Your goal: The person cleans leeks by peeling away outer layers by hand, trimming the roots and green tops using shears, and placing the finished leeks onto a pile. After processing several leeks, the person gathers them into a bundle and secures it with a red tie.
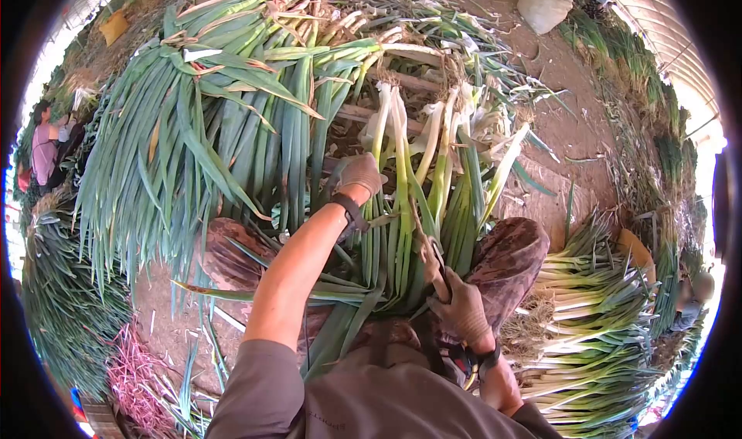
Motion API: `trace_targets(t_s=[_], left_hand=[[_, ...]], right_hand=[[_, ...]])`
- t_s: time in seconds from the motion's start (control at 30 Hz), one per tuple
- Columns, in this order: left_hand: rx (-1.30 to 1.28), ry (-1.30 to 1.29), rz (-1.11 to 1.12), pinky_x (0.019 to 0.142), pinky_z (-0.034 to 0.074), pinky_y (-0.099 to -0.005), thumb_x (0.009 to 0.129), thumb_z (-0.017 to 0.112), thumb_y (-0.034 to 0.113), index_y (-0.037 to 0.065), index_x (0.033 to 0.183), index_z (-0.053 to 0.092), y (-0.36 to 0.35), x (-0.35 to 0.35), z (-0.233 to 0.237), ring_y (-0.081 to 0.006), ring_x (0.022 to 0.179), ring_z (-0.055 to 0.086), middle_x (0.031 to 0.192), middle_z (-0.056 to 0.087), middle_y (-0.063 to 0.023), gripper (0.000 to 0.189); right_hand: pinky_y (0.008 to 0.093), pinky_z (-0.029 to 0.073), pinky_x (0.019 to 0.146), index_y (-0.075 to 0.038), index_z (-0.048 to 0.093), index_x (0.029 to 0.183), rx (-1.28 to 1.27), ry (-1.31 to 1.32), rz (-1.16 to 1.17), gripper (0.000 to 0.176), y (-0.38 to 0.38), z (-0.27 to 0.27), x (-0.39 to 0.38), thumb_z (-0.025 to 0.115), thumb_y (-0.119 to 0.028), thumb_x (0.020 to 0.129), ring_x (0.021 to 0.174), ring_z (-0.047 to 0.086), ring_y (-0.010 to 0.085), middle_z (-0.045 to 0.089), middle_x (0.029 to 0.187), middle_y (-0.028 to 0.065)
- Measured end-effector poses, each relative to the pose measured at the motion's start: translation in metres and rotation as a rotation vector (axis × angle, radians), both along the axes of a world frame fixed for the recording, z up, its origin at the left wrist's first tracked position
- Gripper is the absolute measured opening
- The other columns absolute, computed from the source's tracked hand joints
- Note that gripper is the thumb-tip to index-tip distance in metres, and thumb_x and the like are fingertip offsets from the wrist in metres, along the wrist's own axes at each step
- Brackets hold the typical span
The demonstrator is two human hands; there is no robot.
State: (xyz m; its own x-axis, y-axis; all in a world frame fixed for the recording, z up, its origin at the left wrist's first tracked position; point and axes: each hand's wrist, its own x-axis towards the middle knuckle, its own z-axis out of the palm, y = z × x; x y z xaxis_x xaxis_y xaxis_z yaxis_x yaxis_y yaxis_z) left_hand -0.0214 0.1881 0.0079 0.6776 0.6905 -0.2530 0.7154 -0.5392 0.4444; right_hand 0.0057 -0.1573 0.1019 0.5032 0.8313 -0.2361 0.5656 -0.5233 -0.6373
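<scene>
My left hand [360,175], in a grey glove, is closed around green stalks of the leeks [402,180] laid between my knees, their pale root ends pointing away from me. Lower and to the right, my right hand [461,307], also gloved, is closed on a narrow tool [437,273] with a dark edge; a brownish strip lies along it, and I cannot make out its exact shape. The tool's far end is close to the leek leaves. Part of the left fingers is hidden behind the hand.
A large heap of leeks [185,130] spreads at the left, and trimmed-looking leeks [595,307] are stacked at the lower right. Pinkish ties [139,385] lie at the lower left. A white sack [544,6] stands farther back. A person [46,145] is at the far left.
</scene>
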Motion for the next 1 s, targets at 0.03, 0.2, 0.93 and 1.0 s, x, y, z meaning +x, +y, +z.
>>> trace_targets(t_s=[0.03,0.2,0.93,1.0], left_hand=[[0.005,-0.024,0.040,0.084,0.055,-0.0488,0.078,0.081,0.034,-0.001,0.107,0.062,0.000,0.006,-0.008,-0.0417,0.098,0.069,0.103,0.070,-0.0262,0.049],[-0.419,-0.337,0.147,0.073,0.055,-0.0398,0.071,0.083,0.022,-0.002,0.100,0.064,0.018,0.006,0.001,-0.0289,0.080,0.069,0.089,0.070,-0.0164,0.042],[-0.940,-0.730,0.169,0.092,0.049,-0.0321,0.073,0.083,0.013,-0.003,0.121,0.055,0.051,-0.042,0.038,-0.0185,0.101,0.056,0.110,0.055,-0.0103,0.058],[-0.812,-0.629,0.189,0.090,0.053,-0.0327,0.074,0.081,0.008,-0.003,0.122,0.053,0.049,-0.044,0.050,-0.0175,0.099,0.060,0.108,0.059,-0.0086,0.056]], right_hand=[[0.0496,0.054,0.073,-0.001,0.053,0.131,-0.035,-0.005,-0.027,0.066,-0.008,0.000,-0.002,0.078,-0.027,0.076,0.083,0.068,0.0444,0.069,0.086,0.0260],[0.0484,0.055,0.078,0.008,0.049,0.134,-0.211,-0.065,0.125,0.082,-0.035,0.009,-0.001,0.083,-0.038,0.074,0.094,0.069,0.0422,0.068,0.102,0.0298],[0.0411,0.056,0.078,0.002,0.069,0.104,-0.070,0.119,-0.128,0.053,0.235,-0.106,0.081,0.080,-0.044,0.078,0.082,0.072,0.0324,0.072,0.089,0.0209],[0.0394,0.055,0.078,0.005,0.066,0.099,0.057,0.177,-0.245,0.045,0.244,-0.047,0.075,0.080,-0.032,0.078,0.075,0.069,0.0303,0.071,0.084,0.0170]])
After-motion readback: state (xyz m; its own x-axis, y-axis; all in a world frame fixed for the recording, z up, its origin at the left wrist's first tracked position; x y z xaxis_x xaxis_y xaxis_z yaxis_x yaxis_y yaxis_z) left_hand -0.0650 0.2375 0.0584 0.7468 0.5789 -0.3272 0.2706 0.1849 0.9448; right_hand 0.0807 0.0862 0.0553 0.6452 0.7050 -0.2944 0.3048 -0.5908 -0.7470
